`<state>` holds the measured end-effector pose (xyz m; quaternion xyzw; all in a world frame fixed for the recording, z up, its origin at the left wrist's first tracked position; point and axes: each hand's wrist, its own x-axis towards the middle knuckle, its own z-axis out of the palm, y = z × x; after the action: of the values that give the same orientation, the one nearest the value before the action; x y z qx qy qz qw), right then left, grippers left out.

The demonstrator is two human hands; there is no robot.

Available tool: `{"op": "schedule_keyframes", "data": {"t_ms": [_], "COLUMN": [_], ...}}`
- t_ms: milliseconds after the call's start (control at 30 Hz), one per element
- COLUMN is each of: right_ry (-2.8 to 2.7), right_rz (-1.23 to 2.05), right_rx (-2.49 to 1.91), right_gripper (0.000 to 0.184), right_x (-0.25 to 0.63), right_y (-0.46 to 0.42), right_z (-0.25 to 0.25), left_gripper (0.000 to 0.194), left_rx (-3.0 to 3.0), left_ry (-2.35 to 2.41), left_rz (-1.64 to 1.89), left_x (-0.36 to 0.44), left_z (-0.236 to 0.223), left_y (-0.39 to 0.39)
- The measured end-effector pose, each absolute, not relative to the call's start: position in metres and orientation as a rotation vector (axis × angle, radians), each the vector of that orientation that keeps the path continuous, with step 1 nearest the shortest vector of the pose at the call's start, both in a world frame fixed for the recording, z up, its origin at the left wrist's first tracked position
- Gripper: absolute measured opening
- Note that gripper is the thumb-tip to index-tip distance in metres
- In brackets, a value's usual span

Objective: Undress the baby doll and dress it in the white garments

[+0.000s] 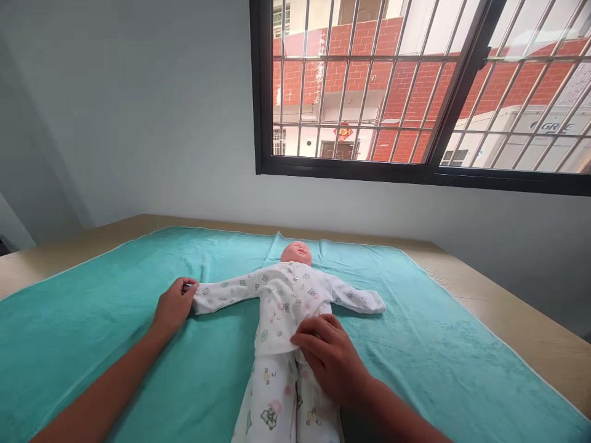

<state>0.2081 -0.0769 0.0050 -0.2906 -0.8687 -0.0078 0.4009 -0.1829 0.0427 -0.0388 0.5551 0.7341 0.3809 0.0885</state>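
Observation:
A baby doll (296, 252) in a white printed sleepsuit (281, 295) lies on its back on a teal towel (92, 307), arms stretched out to both sides. My left hand (173, 306) is closed on the end of the doll's sleeve at the left. My right hand (330, 357) rests on the doll's belly, fingers curled and pinching the hem of the top above the printed trousers (272, 406).
The towel covers a light wooden table (508, 307) that stands against a grey wall. A barred window (415, 92) above shows red brick buildings outside. Bare wood shows along the table's far and right edges.

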Motion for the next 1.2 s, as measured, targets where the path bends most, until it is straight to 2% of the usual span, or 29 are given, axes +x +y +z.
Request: {"op": "schedule_keyframes", "data": {"t_ms": [233,333,433,533,800,900,1000,1100,1200], "right_ry": [-2.229,-2.248,-2.297,-2.364,-2.378,-2.354,-2.317,-2.234,-2.107], "right_rz": [-0.018,-0.024,-0.027,-0.021,0.017,0.046,0.061,0.069,0.055], "right_rx": [-0.775,-0.759,-0.734,-0.714,-0.699,-0.709,-0.712,-0.741,-0.798], "right_gripper": [0.033,0.035,0.037,0.040,0.039,0.039,0.041,0.041,0.038], "right_x": [0.208,0.209,0.211,0.214,0.215,0.215,0.215,0.212,0.204], "right_y": [-0.078,-0.077,-0.079,-0.083,-0.088,-0.087,-0.087,-0.089,-0.083], "right_z": [0.006,0.007,0.009,0.012,0.014,0.013,0.010,0.006,0.012], "left_gripper": [0.040,0.046,0.053,0.055,0.056,0.061,0.061,0.055,0.041], "left_rx": [1.998,2.370,2.618,2.627,2.419,2.480,2.707,2.841,2.649], "left_ry": [2.211,1.992,1.734,1.727,2.032,2.037,1.796,1.438,1.357], "left_rz": [1.041,1.016,0.783,0.647,0.605,0.667,0.820,0.942,1.185], "left_x": [-0.180,-0.159,-0.137,-0.128,-0.134,-0.134,-0.128,-0.107,-0.069], "left_z": [-0.044,-0.044,-0.045,-0.048,-0.050,-0.048,-0.042,-0.031,-0.014], "left_y": [0.043,0.035,0.028,0.025,0.026,0.023,0.014,0.006,0.010]}}
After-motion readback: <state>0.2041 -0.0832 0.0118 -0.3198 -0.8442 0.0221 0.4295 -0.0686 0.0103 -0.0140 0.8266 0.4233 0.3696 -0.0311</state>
